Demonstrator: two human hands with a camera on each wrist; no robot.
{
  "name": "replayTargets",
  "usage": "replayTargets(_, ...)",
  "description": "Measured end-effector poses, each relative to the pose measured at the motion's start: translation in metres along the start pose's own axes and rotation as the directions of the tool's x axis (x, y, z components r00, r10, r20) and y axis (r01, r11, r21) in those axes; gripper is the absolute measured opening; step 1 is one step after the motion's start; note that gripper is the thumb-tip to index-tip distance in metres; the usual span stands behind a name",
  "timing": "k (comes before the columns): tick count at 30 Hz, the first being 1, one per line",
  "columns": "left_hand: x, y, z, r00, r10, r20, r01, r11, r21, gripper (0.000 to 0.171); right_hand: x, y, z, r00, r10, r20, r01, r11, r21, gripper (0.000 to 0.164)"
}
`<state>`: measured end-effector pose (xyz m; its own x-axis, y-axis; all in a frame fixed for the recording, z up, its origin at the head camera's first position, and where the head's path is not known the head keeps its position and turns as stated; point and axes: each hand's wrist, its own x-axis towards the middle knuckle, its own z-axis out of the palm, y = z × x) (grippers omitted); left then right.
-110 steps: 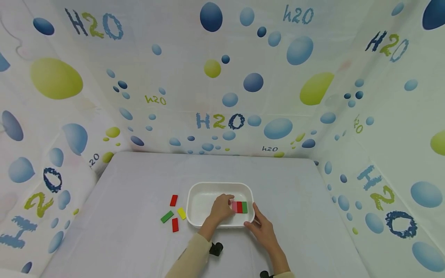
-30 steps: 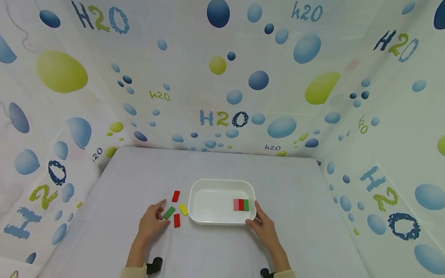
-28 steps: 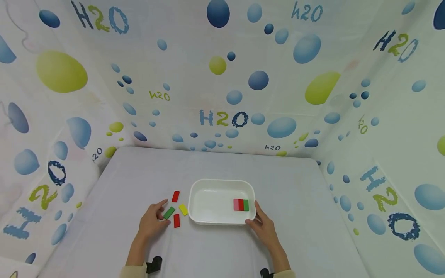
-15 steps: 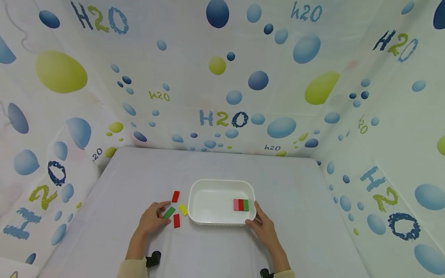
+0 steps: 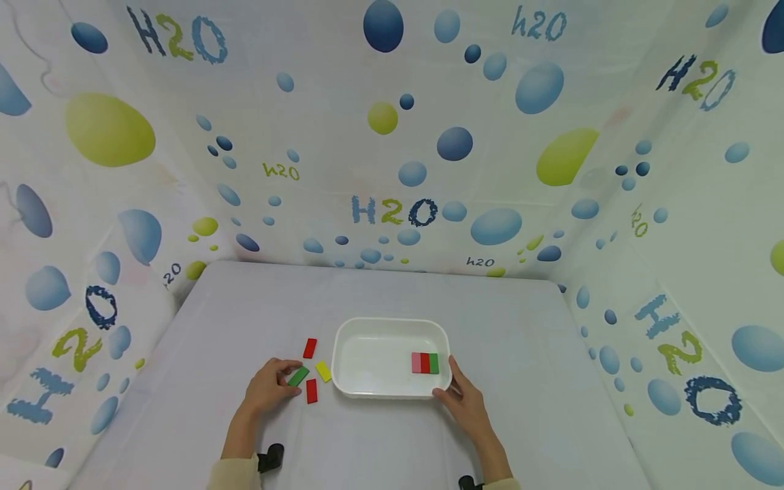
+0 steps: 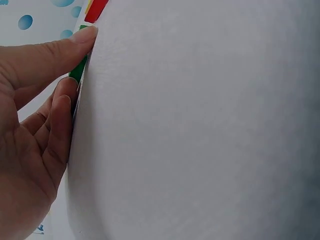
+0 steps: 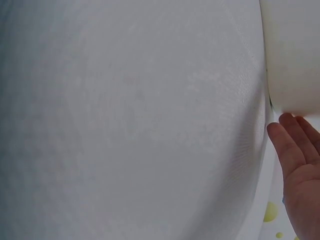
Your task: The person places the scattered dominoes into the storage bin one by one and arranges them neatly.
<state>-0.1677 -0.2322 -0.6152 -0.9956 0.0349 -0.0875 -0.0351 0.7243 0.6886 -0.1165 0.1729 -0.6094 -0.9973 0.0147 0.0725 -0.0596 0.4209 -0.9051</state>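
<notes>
In the head view my left hand (image 5: 267, 386) pinches a small flat green block (image 5: 298, 376) on the table between thumb and fingers. The left wrist view shows the thumb (image 6: 82, 37) over the near side of the green block (image 6: 78, 70), with fingers around its end. My right hand (image 5: 464, 400) holds the right front corner of a white rectangular tray (image 5: 352, 393). In the right wrist view its fingers (image 7: 292, 142) touch the tray wall (image 7: 295, 60); the thumb is hidden. Inside the tray, a pink block (image 5: 416, 363), a red block (image 5: 425, 363) and a second green block (image 5: 434, 363) lie side by side.
Around the left hand lie a red block (image 5: 309, 348), a yellow block (image 5: 323, 371) and another red block (image 5: 312, 391). A white cloth covers the table (image 5: 502, 327). Printed curtains (image 5: 331, 129) stand at the back and both sides.
My left hand has let go of the pink block in the tray and moved left to the green block. Its fingers have closed in on it. The right hand stays at the tray corner.
</notes>
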Motion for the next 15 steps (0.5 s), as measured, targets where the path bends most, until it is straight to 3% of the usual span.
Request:
replayTargets(4, -0.001, -0.001, 0.0, 1.0, 0.003, 0.001, -0.003, 1.0, -0.003, 0.048, 0.002, 0.011, 0.001, 1.0, 0.01, 0.005, -0.01, 1.0, 0.012, 0.081)
replayTargets(15, -0.001, -0.005, 0.002, 1.0, -0.013, -0.01, 0.012, 1.0, -0.022, 0.044, 0.004, 0.014, 0.001, 1.0, -0.01, -0.005, 0.01, 1.0, 0.022, 0.08)
